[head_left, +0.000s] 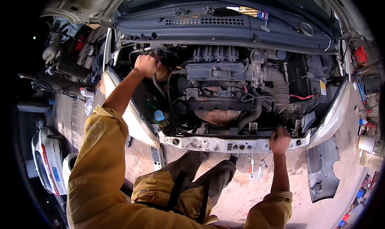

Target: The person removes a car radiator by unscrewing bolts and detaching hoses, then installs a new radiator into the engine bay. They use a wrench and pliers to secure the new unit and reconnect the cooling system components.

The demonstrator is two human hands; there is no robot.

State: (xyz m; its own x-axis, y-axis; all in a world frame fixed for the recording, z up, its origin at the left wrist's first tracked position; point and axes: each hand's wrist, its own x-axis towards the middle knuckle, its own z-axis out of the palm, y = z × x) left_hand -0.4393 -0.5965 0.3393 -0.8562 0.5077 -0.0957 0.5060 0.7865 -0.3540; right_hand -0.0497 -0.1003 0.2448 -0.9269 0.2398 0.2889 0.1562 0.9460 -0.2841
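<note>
My left hand (147,64) is closed at the rear left of an open car engine bay, beside a brownish container (162,73) and a hose. What its fingers grip is hidden. At the front, my right hand (280,140) is closed over the white front crossbeam (200,143), right of its middle. Between the hands lies the engine (216,72), with a rusty heat shield (218,117) low at its front. A blue cap (159,116) shows at the front left of the bay. Right of the engine are a ribbed intake hose (280,88) and a black battery (296,78).
A tube (252,13) lies on the black cowl (180,24) below the windshield. On the floor are a red-handled screwdriver (251,167), pliers (259,173) and a grey bumper piece (323,169). Removed parts (60,56) and a white car (50,161) stand left.
</note>
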